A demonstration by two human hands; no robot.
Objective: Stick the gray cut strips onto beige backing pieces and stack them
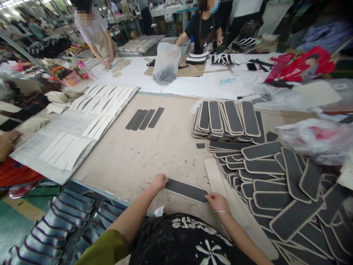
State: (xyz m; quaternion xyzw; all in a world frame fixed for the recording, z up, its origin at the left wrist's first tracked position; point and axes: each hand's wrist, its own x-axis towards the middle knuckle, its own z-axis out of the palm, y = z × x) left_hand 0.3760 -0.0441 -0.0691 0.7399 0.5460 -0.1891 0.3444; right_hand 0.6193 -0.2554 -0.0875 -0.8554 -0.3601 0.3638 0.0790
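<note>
A long dark grey panel with a beige rim and rounded corners (187, 190) lies between my hands, just above or on the table near my body. My left hand (160, 182) pinches its left end. At its right end, my right hand (217, 202) grips the corner between thumb and fingers; a bracelet is on that wrist. Close to my right hand lies a heap of similar panels (266, 162), spread loosely. Behind the heap stand neat stacks of the same panels (228, 116). A plain beige strip (216, 178) lies beside the heap.
Several narrow dark strips (147, 118) rest on the brown tabletop (165, 147), with a small dark scrap (200, 145) nearer the stacks. White cut pieces (66, 149) cover a board at left. A plastic bag (167, 62) stands on the far white table; two people work behind it.
</note>
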